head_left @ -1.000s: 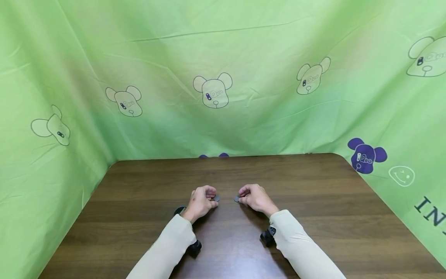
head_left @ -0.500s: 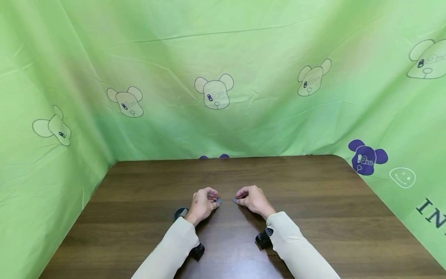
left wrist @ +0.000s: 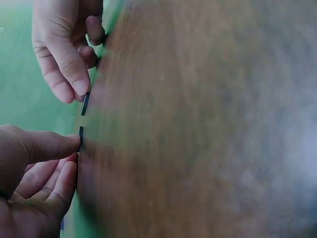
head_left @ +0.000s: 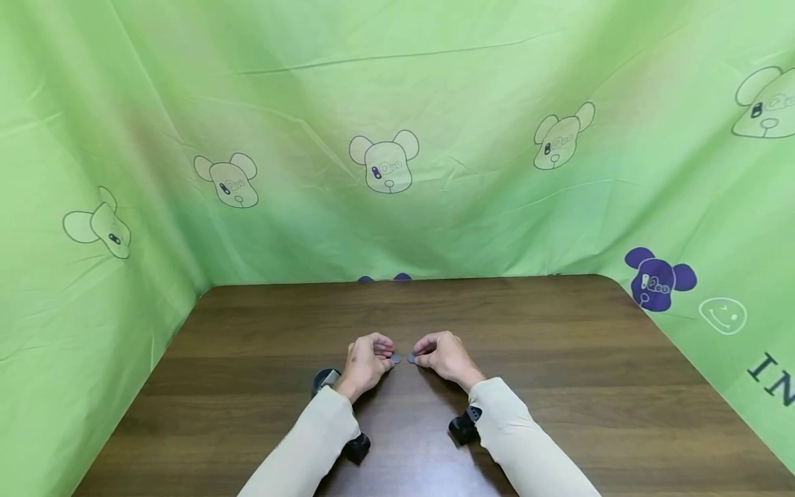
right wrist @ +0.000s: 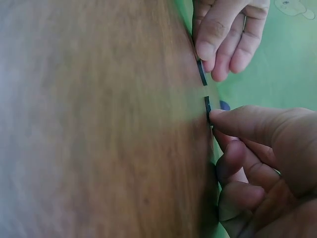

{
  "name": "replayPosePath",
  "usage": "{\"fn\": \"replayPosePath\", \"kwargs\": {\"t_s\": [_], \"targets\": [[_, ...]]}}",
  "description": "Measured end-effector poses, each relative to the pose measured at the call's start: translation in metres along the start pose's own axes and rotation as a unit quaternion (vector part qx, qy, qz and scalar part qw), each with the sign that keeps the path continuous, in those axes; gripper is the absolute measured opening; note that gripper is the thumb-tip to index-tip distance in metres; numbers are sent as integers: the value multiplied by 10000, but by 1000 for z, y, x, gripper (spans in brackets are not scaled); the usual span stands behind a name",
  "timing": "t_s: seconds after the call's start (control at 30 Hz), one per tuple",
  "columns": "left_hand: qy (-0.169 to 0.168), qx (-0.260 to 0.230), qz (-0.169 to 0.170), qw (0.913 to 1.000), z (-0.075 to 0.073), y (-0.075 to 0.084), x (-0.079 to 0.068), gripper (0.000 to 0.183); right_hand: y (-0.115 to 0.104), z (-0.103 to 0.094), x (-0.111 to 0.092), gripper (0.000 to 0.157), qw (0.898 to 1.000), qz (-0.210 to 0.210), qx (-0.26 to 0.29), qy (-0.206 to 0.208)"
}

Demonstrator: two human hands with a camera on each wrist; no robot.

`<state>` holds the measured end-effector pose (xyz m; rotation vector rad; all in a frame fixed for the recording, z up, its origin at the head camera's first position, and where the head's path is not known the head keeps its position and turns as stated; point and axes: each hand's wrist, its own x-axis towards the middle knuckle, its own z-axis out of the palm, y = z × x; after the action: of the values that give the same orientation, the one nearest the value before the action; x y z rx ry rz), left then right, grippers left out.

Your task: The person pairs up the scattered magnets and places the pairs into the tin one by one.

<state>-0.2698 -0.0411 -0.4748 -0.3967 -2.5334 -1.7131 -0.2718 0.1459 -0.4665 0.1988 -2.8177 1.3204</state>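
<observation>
Two thin, round, dark grey discs face each other above the middle of the table, a narrow gap between them. My left hand (head_left: 368, 364) pinches the left disc (head_left: 396, 359) between thumb and fingers. The right disc (head_left: 411, 358) is pinched the same way by my right hand (head_left: 448, 357). Seen edge-on in the left wrist view, the left disc (left wrist: 80, 139) is a dark strip at the thumb tip, with the right disc (left wrist: 85, 104) just beyond. In the right wrist view the near disc (right wrist: 207, 110) stands almost in line with the far one (right wrist: 202, 73).
A brown wood-grain table (head_left: 248, 331) lies under both hands. Green cloth (head_left: 298, 228) printed with bear heads hangs behind it and along both sides. Black wrist devices, such as the one on the right (head_left: 464, 426), sit below the cream sleeves (head_left: 522, 442).
Both hands have moved inward, the left one rightward and the right one leftward, each with its disc. The gap between the discs has narrowed clearly.
</observation>
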Motion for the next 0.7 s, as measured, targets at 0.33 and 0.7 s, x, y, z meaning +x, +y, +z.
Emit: {"fn": "replayPosePath", "kwargs": {"t_s": [0.33, 0.7], "targets": [[1, -81, 53, 10000, 4, -1, 0, 25, -1, 6, 1, 14, 9999, -108, 76, -3], [-154, -94, 26, 9998, 1, 1, -1, 26, -3, 4, 1, 16, 9995, -203, 53, -257]]}}
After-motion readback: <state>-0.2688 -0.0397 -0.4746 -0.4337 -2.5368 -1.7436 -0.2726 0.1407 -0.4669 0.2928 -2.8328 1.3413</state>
